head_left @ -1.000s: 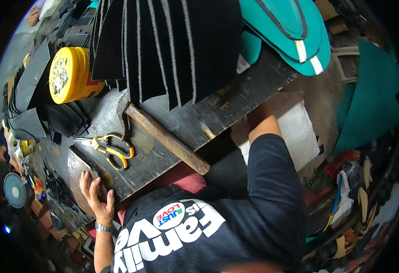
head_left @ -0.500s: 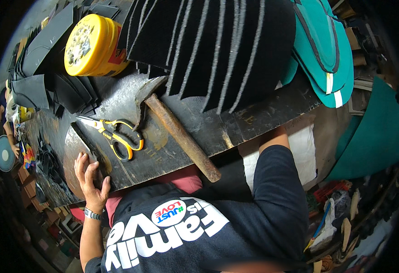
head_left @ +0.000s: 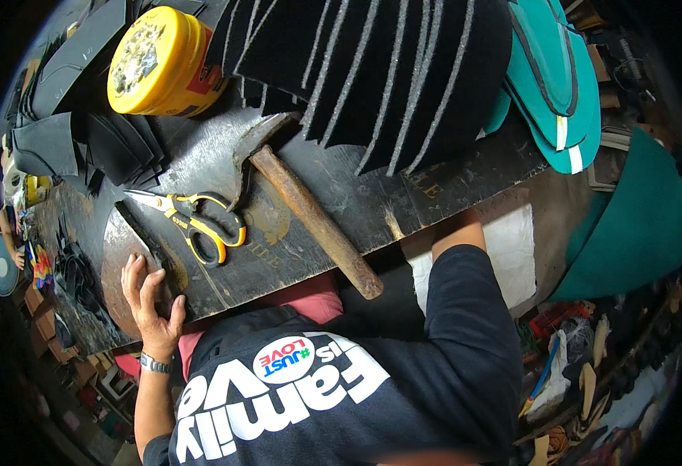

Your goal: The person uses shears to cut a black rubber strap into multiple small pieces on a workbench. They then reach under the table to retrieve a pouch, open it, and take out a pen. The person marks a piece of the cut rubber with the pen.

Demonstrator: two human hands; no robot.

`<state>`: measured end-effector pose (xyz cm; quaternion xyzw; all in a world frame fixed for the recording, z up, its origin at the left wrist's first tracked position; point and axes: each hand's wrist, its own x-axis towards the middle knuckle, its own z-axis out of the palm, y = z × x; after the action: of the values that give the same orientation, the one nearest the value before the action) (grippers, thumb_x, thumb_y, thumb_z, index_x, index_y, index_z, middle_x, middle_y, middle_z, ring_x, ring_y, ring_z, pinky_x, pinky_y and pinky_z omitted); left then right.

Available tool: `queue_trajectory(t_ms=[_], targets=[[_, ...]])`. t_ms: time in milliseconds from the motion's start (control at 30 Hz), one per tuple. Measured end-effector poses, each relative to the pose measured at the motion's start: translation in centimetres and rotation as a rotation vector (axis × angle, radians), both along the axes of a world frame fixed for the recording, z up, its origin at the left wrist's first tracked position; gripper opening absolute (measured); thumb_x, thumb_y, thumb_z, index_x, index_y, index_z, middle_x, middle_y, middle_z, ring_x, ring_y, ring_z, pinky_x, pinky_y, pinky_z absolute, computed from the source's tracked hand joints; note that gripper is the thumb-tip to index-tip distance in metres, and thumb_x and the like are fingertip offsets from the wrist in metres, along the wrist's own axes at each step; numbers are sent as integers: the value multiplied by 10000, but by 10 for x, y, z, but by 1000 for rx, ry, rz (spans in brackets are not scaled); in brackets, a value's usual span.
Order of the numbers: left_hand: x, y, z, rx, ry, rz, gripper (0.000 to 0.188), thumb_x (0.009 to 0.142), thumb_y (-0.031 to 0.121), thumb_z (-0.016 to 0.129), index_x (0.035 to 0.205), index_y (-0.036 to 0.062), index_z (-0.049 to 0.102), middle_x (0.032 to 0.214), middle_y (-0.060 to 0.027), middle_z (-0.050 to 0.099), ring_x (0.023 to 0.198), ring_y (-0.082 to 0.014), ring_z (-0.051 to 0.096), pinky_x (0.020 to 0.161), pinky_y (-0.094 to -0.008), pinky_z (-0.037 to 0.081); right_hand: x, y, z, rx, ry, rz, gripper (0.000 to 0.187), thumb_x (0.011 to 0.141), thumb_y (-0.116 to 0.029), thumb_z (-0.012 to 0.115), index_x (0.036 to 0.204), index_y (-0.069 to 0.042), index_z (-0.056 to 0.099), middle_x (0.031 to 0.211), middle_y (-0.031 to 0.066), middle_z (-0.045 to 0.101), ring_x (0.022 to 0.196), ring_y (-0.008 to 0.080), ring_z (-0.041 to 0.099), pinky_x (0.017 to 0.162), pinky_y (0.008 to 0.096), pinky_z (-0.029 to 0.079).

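Observation:
My left hand [head_left: 152, 301] lies open at the near edge of the dark worktable [head_left: 302, 256], its fingers resting on a broad, worn metal plate [head_left: 121, 256] with a curved side and a dark straight edge. Scissors [head_left: 193, 225] with yellow-and-black handles lie just beyond it, blades parted. To their right rests a hammer [head_left: 318, 221], its wooden handle jutting past the table edge toward me. My right forearm [head_left: 461, 233] reaches under the tabletop beside a white sheet [head_left: 512, 264]; the table hides that hand and anything it may hold.
A yellow tub [head_left: 178, 70] stands among stacks of dark cut sheets [head_left: 85, 74]. Black pieces with grey edges [head_left: 403, 78] fan across the far side. Green shaped pieces [head_left: 554, 85] overhang the right corner, near a green sheet [head_left: 628, 225]. Another person's arm [head_left: 8, 237] shows far left.
The view has shifted slightly, so the table's things appear moved a little. My left hand stays on the metal plate, and my right arm stays under the table.

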<state>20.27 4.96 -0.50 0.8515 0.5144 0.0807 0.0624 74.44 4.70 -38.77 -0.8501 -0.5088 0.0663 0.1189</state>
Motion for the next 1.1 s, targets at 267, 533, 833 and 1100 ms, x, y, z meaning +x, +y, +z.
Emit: queue_trajectory(t_ms=[267,533,833,1100], targets=[[-1,0,-2,-18,-33,4,453,747,191,693,1169,83,572,1397,-179,424,1349,-405,340,1126,-540,218,-4,-3,4,-6,6,-8,476,875,-321,529,1257,-36,528,1297,253,474,1210,407,453,971,541,365],[2,-2,0,-27,-38,18,457,763,152,674,1199,81,561,1414,-171,409,1361,-390,328,1120,-499,252,-12,-5,4,-12,24,-36,469,874,-324,531,1243,-34,536,1277,257,485,1193,411,464,962,538,373],[3,-3,-2,-20,-22,19,461,783,156,657,1221,73,542,1424,-178,392,1367,-389,319,1122,-491,252,-14,-1,-2,-10,37,-49,463,873,-327,533,1228,-30,544,1254,262,498,1174,416,476,951,533,382],[3,-5,-3,-47,-43,58,454,798,162,640,1229,67,531,1428,-179,384,1372,-391,313,1122,-490,249,-12,4,-8,-9,49,-54,457,872,-330,535,1215,-27,552,1234,266,510,1157,420,488,942,530,391]])
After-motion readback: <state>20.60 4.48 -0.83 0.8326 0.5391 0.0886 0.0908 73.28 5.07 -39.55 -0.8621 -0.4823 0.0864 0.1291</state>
